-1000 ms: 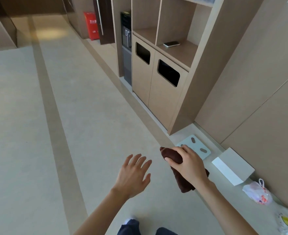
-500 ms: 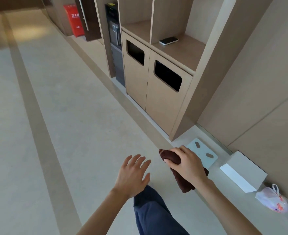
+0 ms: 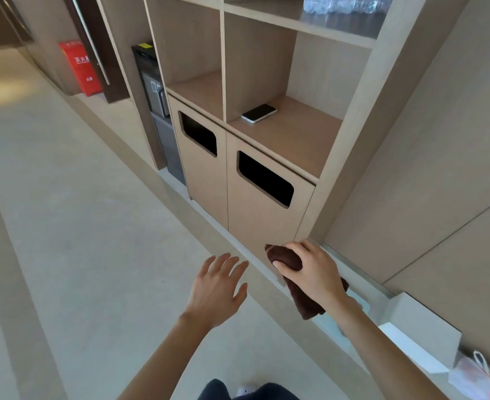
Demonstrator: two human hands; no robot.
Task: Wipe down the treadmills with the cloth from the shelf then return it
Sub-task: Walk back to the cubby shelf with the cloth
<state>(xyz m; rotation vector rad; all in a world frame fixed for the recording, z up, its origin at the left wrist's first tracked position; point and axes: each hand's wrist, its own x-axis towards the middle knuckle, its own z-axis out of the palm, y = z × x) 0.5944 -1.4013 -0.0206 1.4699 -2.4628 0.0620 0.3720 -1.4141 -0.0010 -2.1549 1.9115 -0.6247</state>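
Observation:
My right hand (image 3: pixel 310 269) grips a dark brown folded cloth (image 3: pixel 307 303), one end poking out past my fingers and the other hanging below my wrist. To its left my left hand (image 3: pixel 218 290) is held out with fingers spread and holds nothing. Ahead stands a wooden shelf unit (image 3: pixel 290 134) with open compartments above two cabinet doors with dark slots. A phone (image 3: pixel 258 113) lies on the right-hand shelf board. No treadmill is in view.
A white box (image 3: pixel 422 339) and a plastic bag (image 3: pixel 474 376) lie on the floor along the right wall, with a pale scale (image 3: pixel 333 324) partly behind my arm. A red extinguisher cabinet (image 3: pixel 80 67) and a dark dispenser (image 3: pixel 154 82) stand farther left. Packed bottles (image 3: pixel 350 2) sit on the top shelf.
The shelf unit has come much nearer and fills more of the view. My hands keep the same pose, the right one still gripping the cloth.

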